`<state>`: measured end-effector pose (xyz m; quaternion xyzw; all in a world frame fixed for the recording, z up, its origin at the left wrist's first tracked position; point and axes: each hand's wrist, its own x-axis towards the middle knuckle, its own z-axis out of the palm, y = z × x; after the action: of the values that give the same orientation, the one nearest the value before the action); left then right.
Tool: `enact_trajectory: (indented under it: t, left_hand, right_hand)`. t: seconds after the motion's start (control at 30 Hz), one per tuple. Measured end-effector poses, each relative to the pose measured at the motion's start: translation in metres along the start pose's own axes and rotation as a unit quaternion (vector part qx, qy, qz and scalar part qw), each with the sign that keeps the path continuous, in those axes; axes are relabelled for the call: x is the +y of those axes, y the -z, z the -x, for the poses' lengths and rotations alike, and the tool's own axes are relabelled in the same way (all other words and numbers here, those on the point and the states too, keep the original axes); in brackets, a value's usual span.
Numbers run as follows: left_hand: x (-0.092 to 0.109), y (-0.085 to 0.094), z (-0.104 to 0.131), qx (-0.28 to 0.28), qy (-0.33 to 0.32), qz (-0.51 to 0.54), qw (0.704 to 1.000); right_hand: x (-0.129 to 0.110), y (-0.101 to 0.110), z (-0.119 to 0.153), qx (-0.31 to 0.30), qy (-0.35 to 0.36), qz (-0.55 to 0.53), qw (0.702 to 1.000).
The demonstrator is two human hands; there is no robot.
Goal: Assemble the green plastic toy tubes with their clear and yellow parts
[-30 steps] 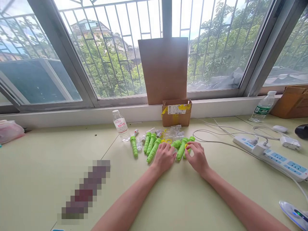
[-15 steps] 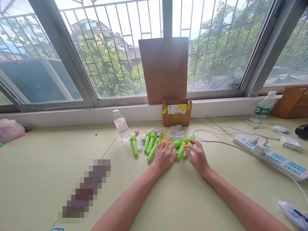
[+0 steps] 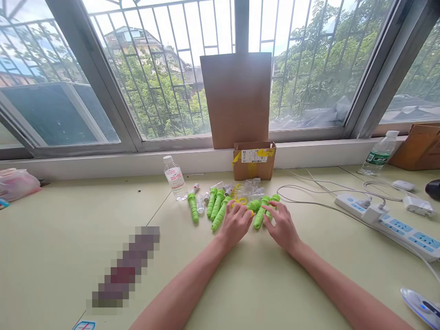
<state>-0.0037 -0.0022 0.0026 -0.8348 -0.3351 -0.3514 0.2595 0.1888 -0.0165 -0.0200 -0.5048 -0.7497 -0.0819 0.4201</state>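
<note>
My left hand [image 3: 236,224] rests on the table with its fingers curled, a small yellow piece [image 3: 252,213] pinched at its thumb and fingertips. Just to the right, my right hand [image 3: 282,227] has thumb and fingers apart, beside a green ridged plastic tube [image 3: 261,214]; nothing shows in its grasp. Another green tube [image 3: 274,198] lies partly hidden behind those fingers. Left of my left hand lie several more green tubes [image 3: 217,205], one partly covered by it. Yellow rings [image 3: 239,200] and clear plastic pieces [image 3: 252,187] are heaped behind the hands.
A small cardboard box [image 3: 253,169] stands at the back below the window. One water bottle [image 3: 176,178] is left of the heap, another bottle [image 3: 379,155] far right. Cables [image 3: 321,189] run to a power strip [image 3: 392,224] on the right. A blurred patch [image 3: 127,266] covers something at left.
The yellow piece has gone from my right fingertips to my left ones. My right hand has come away from it with its fingers apart. The view has shifted slightly.
</note>
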Motion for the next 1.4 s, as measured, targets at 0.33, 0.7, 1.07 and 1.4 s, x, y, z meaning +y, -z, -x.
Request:
enact_trajectory:
  t: [0.33, 0.7, 1.07, 1.4]
  left_hand:
    - [0.002, 0.002, -0.001, 0.000, 0.025, 0.011, 1.000]
    - [0.000, 0.001, -0.001, 0.017, 0.031, 0.027, 0.999]
    - [-0.009, -0.001, 0.003, 0.065, 0.107, 0.123, 0.984]
    - [-0.010, -0.002, 0.005, 0.080, 0.131, 0.152, 0.976]
  right_hand:
    - [0.014, -0.001, 0.002, -0.010, -0.138, 0.107, 0.985]
    - [0.023, 0.003, 0.000, -0.023, -0.178, 0.051, 0.982]
    - [-0.005, 0.011, 0.002, -0.032, 0.008, -0.047, 0.998]
    - [-0.004, 0.013, -0.001, -0.038, 0.089, -0.022, 0.995]
